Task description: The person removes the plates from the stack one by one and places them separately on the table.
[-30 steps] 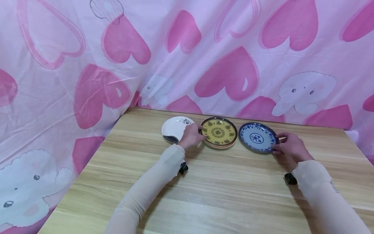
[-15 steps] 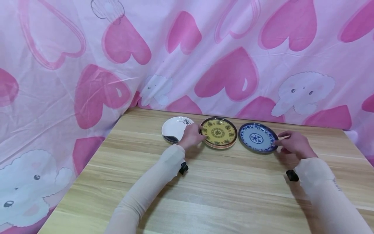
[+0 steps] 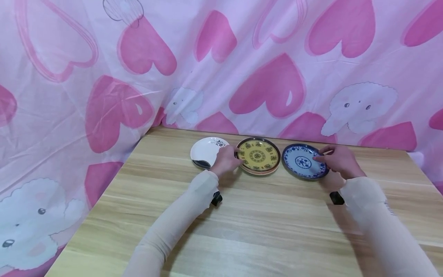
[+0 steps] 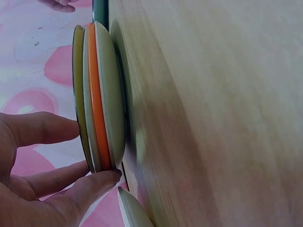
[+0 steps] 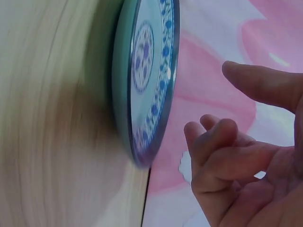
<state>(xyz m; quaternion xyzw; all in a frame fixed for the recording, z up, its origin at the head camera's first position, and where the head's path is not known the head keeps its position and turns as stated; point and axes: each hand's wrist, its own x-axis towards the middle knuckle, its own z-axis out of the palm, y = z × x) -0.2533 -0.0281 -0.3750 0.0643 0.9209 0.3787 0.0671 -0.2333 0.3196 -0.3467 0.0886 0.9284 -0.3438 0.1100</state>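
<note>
Stacked plates, yellow patterned plate (image 3: 258,156) on top, stand mid-row at the back of the table. My left hand (image 3: 226,159) pinches the stack's left edge; the left wrist view shows an orange-rimmed plate (image 4: 99,104) within the stack and the hand (image 4: 47,165) with fingertips at its rims. Right of the stack lies a blue-and-white plate (image 3: 303,162). My right hand (image 3: 342,161) hovers by its right edge. In the right wrist view a gap separates the hand (image 5: 255,156), thumb and fingers apart, from the blue-and-white plate (image 5: 154,82).
A white plate (image 3: 207,151) with dark decoration sits left of the stack, partly behind the left hand. Beyond the wooden table (image 3: 263,227) hangs a pink curtain (image 3: 194,77) with hearts. Dark wrist devices show below both hands.
My right hand has come off the blue plate's rim and shifted slightly up and left over its edge. The left hand keeps its hold on the stack; the head view has shifted slightly.
</note>
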